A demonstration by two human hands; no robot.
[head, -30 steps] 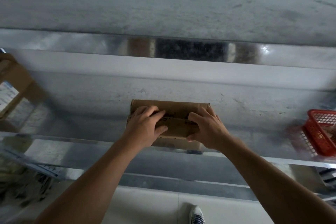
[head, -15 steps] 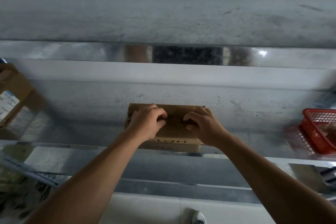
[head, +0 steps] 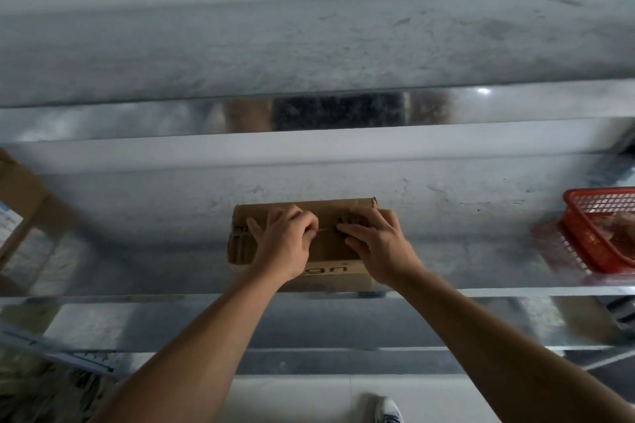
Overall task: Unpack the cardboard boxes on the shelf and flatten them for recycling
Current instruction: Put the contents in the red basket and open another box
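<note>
A small brown cardboard box (head: 328, 269) sits closed on a metal shelf (head: 137, 216), at the middle of the view and close to the shelf's front edge, within easy reach. Both hands are on its top. The left hand (head: 285, 244) has its fingers curled tightly at the centre seam, and the right hand (head: 376, 244) has bent fingers digging in at the same seam from the other side. This looks like an attempt to pull the top flaps apart, though whether the fingers pinch tape or a flap edge is too blurred to tell. The box's own weight on the shelf probably steadies it. A red plastic basket (head: 601, 237) stands well apart on the right, and another cardboard box (head: 20, 196) on the far left. A shoe (head: 388, 410) shows below.
</note>
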